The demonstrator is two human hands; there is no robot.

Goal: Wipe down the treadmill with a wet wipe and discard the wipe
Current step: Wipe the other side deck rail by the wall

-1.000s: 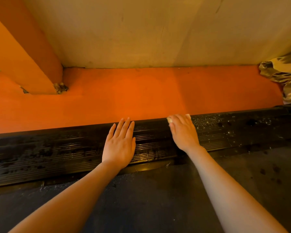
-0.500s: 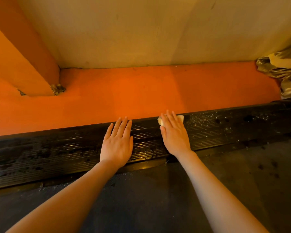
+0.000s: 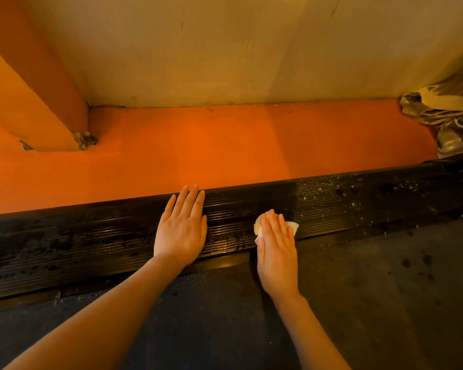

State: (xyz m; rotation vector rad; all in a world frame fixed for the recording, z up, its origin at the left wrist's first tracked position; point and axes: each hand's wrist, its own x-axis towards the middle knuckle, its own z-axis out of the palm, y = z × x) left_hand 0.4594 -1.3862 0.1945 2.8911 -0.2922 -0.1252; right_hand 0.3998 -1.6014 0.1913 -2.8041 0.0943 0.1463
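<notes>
Head cam: right hand (image 3: 277, 252) presses the wet wipe (image 3: 292, 227) flat-fingered on the treadmill side rail (image 3: 91, 236); left hand (image 3: 182, 228) rests flat beside it (both grips released).

An orange floor (image 3: 225, 145) ran along a beige wall (image 3: 225, 49); an orange post (image 3: 24, 102) stood at left, and crumpled shiny fabric (image 3: 449, 116) lay at right

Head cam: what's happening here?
A person is wiping the treadmill's ribbed black side rail. The right hand presses a wet wipe flat on the rail's near edge, beside the belt. The left hand rests flat on the rail. White specks show on the rail to the right of the wipe, so wiping isn't finished.
</notes>
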